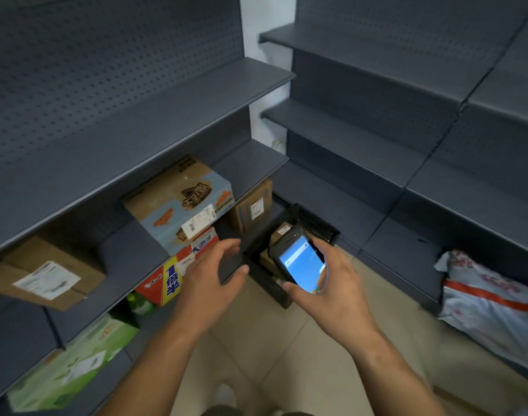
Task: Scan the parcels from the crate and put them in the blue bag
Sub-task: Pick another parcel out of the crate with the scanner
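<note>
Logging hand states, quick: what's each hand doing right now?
Left hand: open, holding nothing.
Right hand: holding the handheld scanner.

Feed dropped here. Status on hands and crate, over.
Right hand grips scanner, screen lit. Left hand open, beside crate. Brown parcel in crate, not yet picked. Path looks clear.

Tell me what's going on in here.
A person stands between dark shelves. The right hand grips a handheld scanner with its blue screen lit, held over a black crate on the floor. The left hand is open and holds nothing, reaching toward the crate, where a brown parcel shows. Labelled boxes sit on the left shelves, and a bluish bag lies low on the right.
</note>
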Tool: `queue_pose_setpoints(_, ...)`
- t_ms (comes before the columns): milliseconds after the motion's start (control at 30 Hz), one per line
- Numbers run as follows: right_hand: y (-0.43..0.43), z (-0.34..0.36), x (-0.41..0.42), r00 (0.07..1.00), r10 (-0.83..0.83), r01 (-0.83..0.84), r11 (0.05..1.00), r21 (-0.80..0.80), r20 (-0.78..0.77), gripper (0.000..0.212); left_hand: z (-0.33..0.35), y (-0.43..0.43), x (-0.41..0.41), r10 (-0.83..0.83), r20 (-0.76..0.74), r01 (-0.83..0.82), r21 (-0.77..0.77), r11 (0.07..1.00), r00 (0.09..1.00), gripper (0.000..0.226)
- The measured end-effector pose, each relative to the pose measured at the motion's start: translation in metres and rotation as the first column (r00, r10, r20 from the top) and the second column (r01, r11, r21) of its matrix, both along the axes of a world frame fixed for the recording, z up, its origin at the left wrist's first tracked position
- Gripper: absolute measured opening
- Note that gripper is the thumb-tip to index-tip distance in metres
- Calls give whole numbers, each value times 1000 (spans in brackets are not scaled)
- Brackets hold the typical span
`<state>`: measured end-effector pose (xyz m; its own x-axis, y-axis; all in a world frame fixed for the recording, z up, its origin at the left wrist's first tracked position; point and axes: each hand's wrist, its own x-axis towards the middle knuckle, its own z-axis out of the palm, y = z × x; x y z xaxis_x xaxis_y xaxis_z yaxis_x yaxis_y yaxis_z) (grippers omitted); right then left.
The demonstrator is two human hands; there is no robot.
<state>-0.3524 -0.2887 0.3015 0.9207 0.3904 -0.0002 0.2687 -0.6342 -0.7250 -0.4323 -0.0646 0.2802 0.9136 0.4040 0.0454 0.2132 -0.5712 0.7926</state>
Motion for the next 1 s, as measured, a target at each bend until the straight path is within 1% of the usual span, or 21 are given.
queue_pose_setpoints(300, -4, -13, 62, 986, -154, 149, 986, -68, -68, 92, -32, 11, 99, -146, -48, 142, -86, 986, 988, 46)
queue_pose_setpoints(433, 16, -15, 100, 973, -213, 206, 975, -83, -85, 90, -42, 30, 144, -207, -79, 198, -110, 974, 975, 49)
queue_pose_setpoints(567, 51, -15, 142, 972, -214, 203, 973, -112, -92, 90, -42, 64, 192, -220, -80, 209, -124, 970, 972, 45)
queue_pose_setpoints(800, 106, -23, 214, 966, -248, 241, 966, -96, -71, 91, -41, 127, 268, -215, -86, 210, -60, 976, 973, 46)
queue_pose_setpoints(900, 110, -30, 235, 964, -258, 251, 963, -98, -66, 92, -50, 134, 291, -230, -114, 233, 7, 973, 966, 45)
queue_pose_setpoints(1000, 100, -38, 252, 952, -292, 281, 953, -118, -92, 93, -63, 125, 312, -257, -160, 268, 51, 962, 953, 46)
